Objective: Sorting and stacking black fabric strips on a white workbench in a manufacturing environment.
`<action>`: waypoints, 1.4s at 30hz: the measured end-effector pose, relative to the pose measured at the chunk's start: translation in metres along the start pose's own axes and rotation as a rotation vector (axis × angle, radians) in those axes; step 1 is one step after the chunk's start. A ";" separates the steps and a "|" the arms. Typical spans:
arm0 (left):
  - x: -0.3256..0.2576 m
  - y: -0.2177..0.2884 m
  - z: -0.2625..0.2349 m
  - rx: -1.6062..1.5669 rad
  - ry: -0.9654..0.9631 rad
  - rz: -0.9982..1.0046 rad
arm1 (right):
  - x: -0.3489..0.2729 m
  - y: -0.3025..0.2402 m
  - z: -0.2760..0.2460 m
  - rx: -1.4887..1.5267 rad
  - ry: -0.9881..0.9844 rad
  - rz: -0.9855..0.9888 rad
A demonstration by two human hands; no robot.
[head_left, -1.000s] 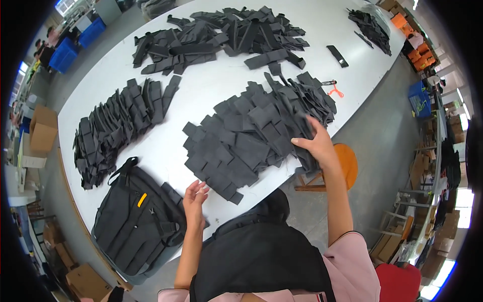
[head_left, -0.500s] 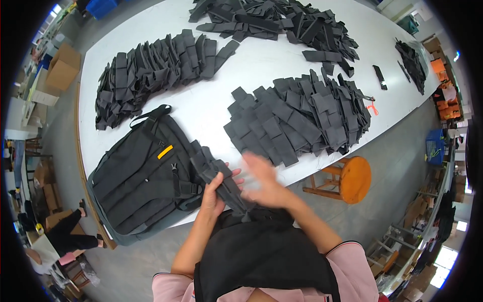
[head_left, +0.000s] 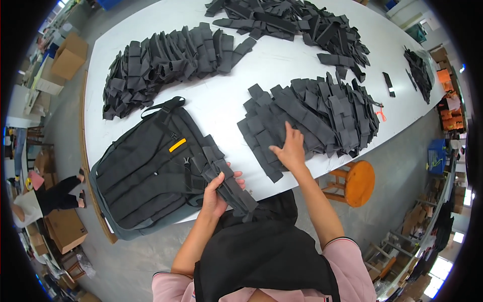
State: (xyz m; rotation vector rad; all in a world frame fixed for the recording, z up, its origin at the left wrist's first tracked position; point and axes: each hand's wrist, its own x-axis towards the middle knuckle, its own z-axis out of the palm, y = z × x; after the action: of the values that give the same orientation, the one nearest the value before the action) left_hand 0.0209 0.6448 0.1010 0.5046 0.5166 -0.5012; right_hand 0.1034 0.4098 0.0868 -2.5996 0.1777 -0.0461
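My left hand [head_left: 216, 194] grips a small stack of dark grey fabric strips [head_left: 224, 173], its thumb on top and fingers beneath, beside the backpack's right edge. My right hand [head_left: 292, 149] reaches over the near left part of a large spread pile of similar fabric strips [head_left: 347, 118]. Its fingers are apart and nothing shows in them; whether the fingertips touch the pile I cannot tell. A black backpack [head_left: 136, 189] with a yellow tab [head_left: 177, 145] lies flat on the table at the left.
On the white table [head_left: 211, 103] are a standing row of strips [head_left: 161, 60], a loose heap [head_left: 332, 30] at the back and a dark bundle [head_left: 419, 75] far right. A wooden stool [head_left: 358, 183] stands by the near edge. At the left a person [head_left: 48, 199] walks past cardboard boxes [head_left: 65, 229].
My right hand has moved away from the held stack, forward and right to the large pile. The left hand keeps its grip. The view has shifted slightly, and the person at left has moved.
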 end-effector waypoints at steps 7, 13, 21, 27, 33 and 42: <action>-0.003 0.003 0.005 0.055 -0.012 0.010 | 0.027 0.011 -0.016 0.259 -0.273 0.164; -0.003 0.004 0.003 0.028 -0.014 -0.003 | -0.002 -0.004 -0.084 1.439 -0.584 0.361; 0.007 -0.003 0.025 0.174 -0.062 0.009 | -0.042 -0.020 -0.029 0.751 -0.259 0.291; 0.012 -0.013 0.025 0.336 -0.038 0.063 | -0.071 -0.069 -0.015 0.467 -0.641 -0.208; -0.001 0.001 0.036 0.102 0.124 0.006 | -0.006 -0.012 0.013 0.055 -0.132 -0.185; -0.013 0.007 0.011 0.071 0.187 0.058 | -0.021 -0.002 -0.011 0.337 -0.077 -0.045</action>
State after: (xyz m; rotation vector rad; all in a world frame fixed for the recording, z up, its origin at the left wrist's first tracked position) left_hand 0.0185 0.6484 0.1192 0.6367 0.6628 -0.4202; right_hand 0.0821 0.4089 0.0968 -2.2650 0.0755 0.0078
